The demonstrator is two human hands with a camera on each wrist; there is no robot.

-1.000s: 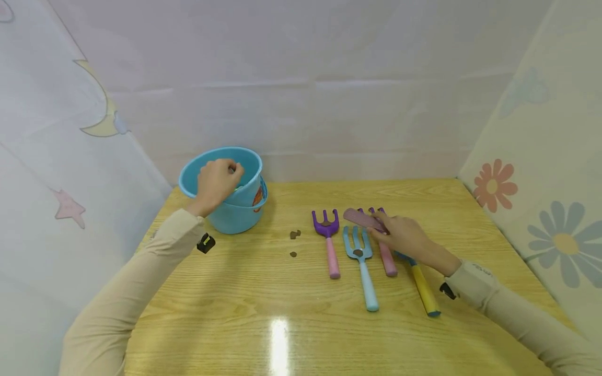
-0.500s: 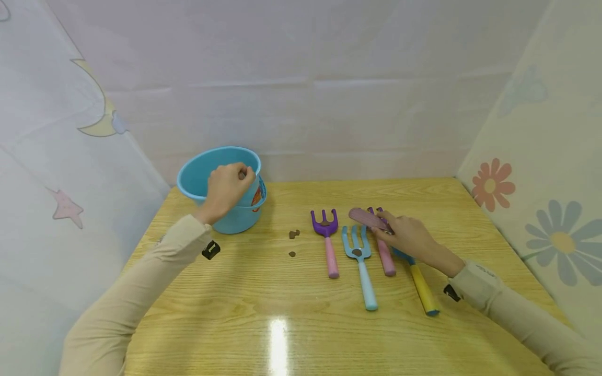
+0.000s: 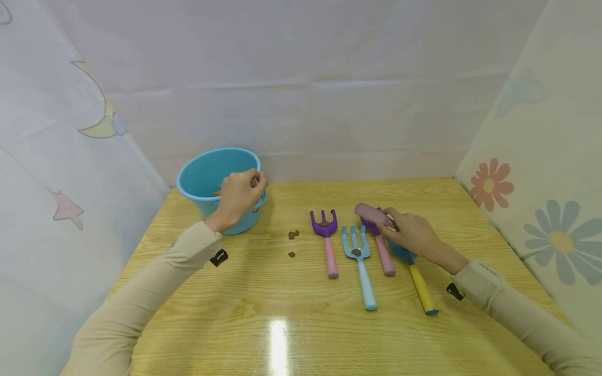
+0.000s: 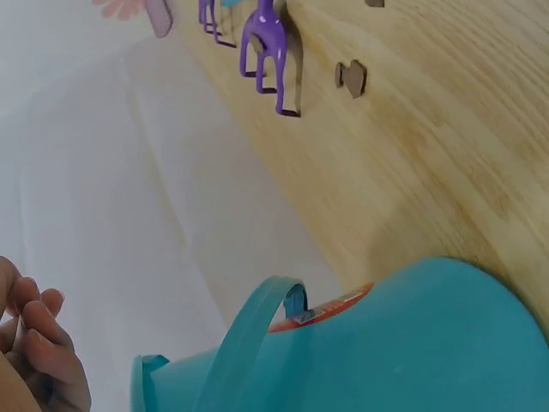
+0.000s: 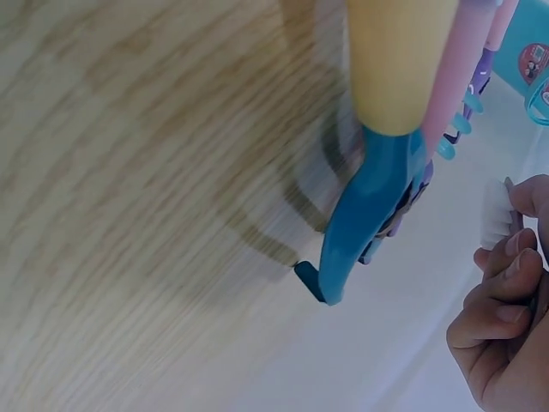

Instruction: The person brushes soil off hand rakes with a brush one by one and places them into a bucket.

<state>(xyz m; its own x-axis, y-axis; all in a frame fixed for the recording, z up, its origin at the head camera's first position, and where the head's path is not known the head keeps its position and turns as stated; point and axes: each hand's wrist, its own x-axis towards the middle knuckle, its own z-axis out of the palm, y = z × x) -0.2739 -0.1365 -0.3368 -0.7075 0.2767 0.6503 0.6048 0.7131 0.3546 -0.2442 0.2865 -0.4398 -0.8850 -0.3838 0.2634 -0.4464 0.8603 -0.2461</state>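
Note:
My left hand (image 3: 237,198), fingers curled and tips drawn together, is in front of the right rim of a light blue bucket (image 3: 197,183). In the left wrist view, its fingertips (image 4: 51,343) bunch above the bucket; I cannot tell whether something small is between them. My right hand (image 3: 416,237) grips a pink brush (image 3: 371,213) over a purple hand fork with a pink handle (image 3: 384,256). White bristles show on the brush in the right wrist view. Below that hand lies a blue fork with a yellow handle (image 3: 423,290).
Another purple fork with a pink handle (image 3: 331,258) and a light blue fork (image 3: 366,284) lie mid-table, each bearing a brown piece. Loose brown pieces (image 3: 292,235) lie on the wooden table (image 3: 211,313). Pale patterned sheets (image 3: 305,120) hang behind and at both sides.
My left hand has moved right and down from over the bucket's opening to its right rim. My right hand has shifted slightly right with the brush, uncovering more of the purple fork beneath.

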